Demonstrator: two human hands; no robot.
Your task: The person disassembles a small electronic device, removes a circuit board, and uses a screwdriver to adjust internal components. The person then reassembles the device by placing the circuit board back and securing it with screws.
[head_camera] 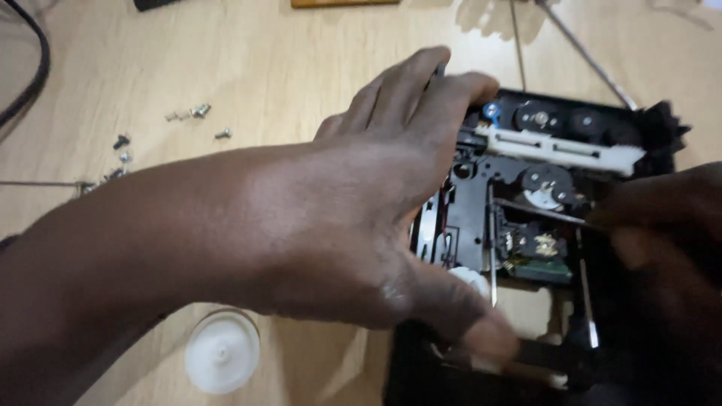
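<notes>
My left hand (361, 203) reaches across from the left and grips the left edge of a black disc-drive mechanism (526, 218), fingers over its top corner and thumb at its lower edge. The mechanism lies open, showing a white plastic bar (560, 150), black gears and a small green circuit board (543, 269). My right hand (662, 240), dark and blurred at the right edge, holds a thin metal tool (538, 212) whose shaft points into the mechanism's middle.
A white plastic gear disc (222, 351) lies on the wooden table (263, 60) at bottom left. Several small screws (197, 113) are scattered at the upper left. A black cable (34, 71) curves at the far left. Thin metal rods (583, 53) lie behind the mechanism.
</notes>
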